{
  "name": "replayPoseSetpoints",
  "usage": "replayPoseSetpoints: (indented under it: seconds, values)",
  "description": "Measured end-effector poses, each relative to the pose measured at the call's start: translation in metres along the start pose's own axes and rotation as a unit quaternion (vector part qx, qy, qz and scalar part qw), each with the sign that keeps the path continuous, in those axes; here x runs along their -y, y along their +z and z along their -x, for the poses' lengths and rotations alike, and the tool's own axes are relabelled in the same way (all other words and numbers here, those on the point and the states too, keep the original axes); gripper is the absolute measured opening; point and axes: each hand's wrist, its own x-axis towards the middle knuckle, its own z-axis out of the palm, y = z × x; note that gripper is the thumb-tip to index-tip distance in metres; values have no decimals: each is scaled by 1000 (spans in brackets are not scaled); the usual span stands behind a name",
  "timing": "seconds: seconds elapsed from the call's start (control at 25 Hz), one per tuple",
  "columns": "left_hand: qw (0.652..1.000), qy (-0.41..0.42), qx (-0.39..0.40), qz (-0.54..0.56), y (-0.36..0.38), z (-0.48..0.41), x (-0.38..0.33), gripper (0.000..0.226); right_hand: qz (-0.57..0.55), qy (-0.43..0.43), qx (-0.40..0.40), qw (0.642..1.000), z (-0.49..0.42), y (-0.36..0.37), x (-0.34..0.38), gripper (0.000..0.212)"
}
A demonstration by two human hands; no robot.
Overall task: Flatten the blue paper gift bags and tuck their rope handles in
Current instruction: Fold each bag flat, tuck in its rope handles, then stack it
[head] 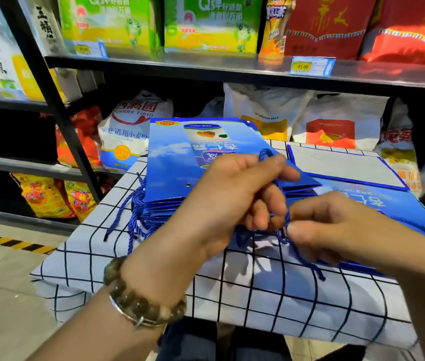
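Left hand (234, 196) holding rope handle (287, 217), right hand (336, 226) pinching it, blue bags (172, 162) stacked

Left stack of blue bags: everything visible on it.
The stack of blue bags lies flat on the checked cloth: glossy paper, sky and product print facing up, one metal eyelet showing. Twisted blue rope handles spill loose from its near edge. The left hand, gripping a rope, covers its near right corner.

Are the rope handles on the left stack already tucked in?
No, the rope handles hang loose from the stack of blue bags onto the checked cloth.
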Motion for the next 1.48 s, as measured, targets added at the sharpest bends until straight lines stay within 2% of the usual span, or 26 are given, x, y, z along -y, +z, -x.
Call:
replayPoseSetpoints:
  seconds: [0.04,0.08,0.16,0.28,0.36,0.44,0.6,0.72,0.84,0.92,1.0,1.08,1.16,1.24,1.36,1.48]
  values:
    - [999,3,-8,32,-4,-3,-7,29,25,8,42,999,1,5,2,18]
    - [998,1,-14,56,-8,-6,-12,29,34,1,51,998,0,9,3,17]
    - [997,-1,-27,66,-15,-8,-17,31,2,-35,10,999,-4,11,9,19]
    - [995,16,-48,-86,-31,3,-17,40,-130,-83,-126,980,-16,3,23,16]
    - [976,-1,-37,-215,-39,18,-13,35,-162,-107,-170,966,-30,0,30,15]
    - [962,-10,-43,-269,-45,28,-8,27,-177,-121,-166,963,-45,3,35,19]
    - [951,13,-119,-284,-56,30,-7,21,-201,-132,-137,961,-63,13,45,13]
    - [927,67,-169,-327,-66,28,-13,25,-157,-143,-101,972,-71,25,51,11]
    - [884,111,-179,-418,-71,24,-17,27,-117,-171,-102,973,-76,34,58,12]
    - [858,150,-198,-449,-75,26,-19,23,-129,-179,-131,966,-81,34,60,13]
    - [813,197,-250,-487,-86,31,-22,16,-154,-184,-177,955,-87,30,57,14]
    - [777,176,-263,-545,-100,36,-24,36,-147,-178,-195,953,-94,31,55,16]
    - [766,100,-218,-596,-106,37,-17,54,-128,-168,-187,959,-100,36,52,20]
    - [767,57,-195,-609,-106,39,-6,62,-75,-168,-169,968,-105,41,51,24]
    - [771,41,-189,-607,-108,41,2,58,69,-206,-153,964,-112,48,49,27]
    - [771,49,-205,-601,-112,40,0,48,159,-243,-142,946,-114,52,47,20]
